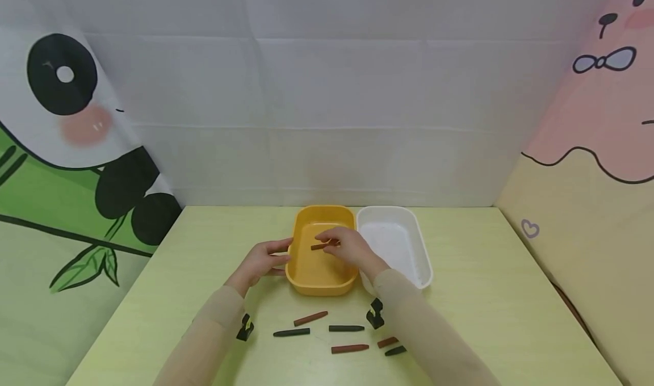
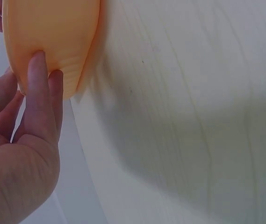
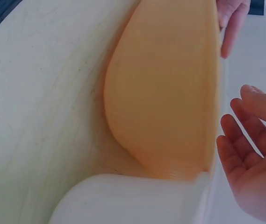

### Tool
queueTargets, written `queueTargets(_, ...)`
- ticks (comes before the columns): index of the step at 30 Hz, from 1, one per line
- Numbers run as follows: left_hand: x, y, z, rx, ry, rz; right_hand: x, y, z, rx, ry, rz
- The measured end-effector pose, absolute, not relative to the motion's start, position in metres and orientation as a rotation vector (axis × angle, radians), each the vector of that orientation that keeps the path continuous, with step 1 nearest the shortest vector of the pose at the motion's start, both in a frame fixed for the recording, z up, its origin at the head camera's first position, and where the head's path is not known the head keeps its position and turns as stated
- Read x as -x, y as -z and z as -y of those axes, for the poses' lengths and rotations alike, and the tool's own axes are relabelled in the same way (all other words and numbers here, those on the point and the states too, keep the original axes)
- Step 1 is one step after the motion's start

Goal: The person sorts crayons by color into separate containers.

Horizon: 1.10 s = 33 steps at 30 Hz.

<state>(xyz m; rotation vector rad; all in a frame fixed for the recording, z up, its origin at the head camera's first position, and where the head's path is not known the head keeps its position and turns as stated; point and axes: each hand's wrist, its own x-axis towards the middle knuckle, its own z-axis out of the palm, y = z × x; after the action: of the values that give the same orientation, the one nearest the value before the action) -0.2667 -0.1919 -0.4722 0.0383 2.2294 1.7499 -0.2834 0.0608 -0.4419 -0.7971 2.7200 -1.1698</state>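
Note:
My right hand hovers over the yellow tray, thumb and fingers spread apart. Between its fingertips, in the head view, shows a brown crayon, partly hidden by the hand. The right wrist view has that hand with loosely bent fingers at the tray's rim, and the crayon is out of sight there. At the tray's left side, my left hand touches the outer wall with extended fingers. Its fingertips lie against the yellow wall in the left wrist view.
A white tray stands against the yellow one on the right. Nearer the front lie several brown and black crayons, some beside the right forearm. A pale wall rises behind the table, with printed cloths at both sides.

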Motion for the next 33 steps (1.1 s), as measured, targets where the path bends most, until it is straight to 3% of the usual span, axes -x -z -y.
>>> queueTargets(14,0.259,0.471,0.19,-0.03,-1.757,-2.248,0.233,0.413,-0.101,1.067,1.128,-2.676)
queueTargets(33,0.242,0.468,0.181,-0.007,-1.755,-2.25,0.179,0.429,-0.17,1.447,1.207,-2.777)
